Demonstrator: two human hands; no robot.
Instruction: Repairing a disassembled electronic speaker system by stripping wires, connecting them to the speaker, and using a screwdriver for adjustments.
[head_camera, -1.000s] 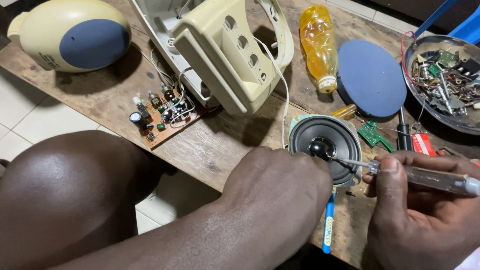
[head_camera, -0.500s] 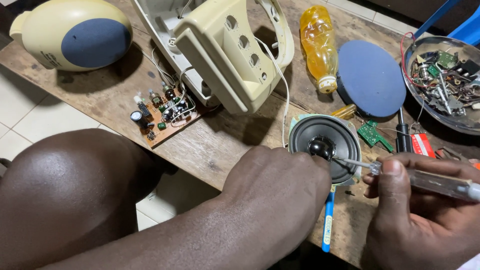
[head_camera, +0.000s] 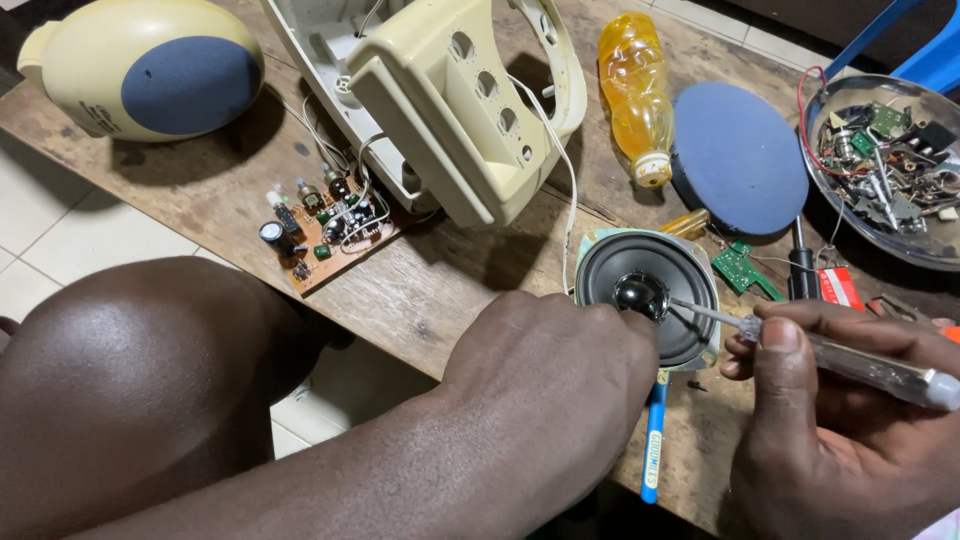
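A small round black speaker (head_camera: 640, 275) lies cone up on the wooden workbench (head_camera: 430, 290). My left hand (head_camera: 550, 360) is curled at its near left edge, steadying it; the fingers are hidden under the knuckles. My right hand (head_camera: 830, 430) grips a clear-handled screwdriver (head_camera: 860, 362), whose thin shaft reaches left so the tip rests beside the shiny dome at the cone's centre. A white wire runs from the speaker up to a cream plastic casing (head_camera: 450, 100).
A brown circuit board (head_camera: 325, 225) lies left of the casing. A cream and blue speaker shell (head_camera: 140, 70) sits far left. A yellow bottle (head_camera: 635, 95), a blue disc (head_camera: 740, 155), a bowl of parts (head_camera: 885, 160) and a blue pen (head_camera: 652, 440) lie around. My knee (head_camera: 130, 380) is below.
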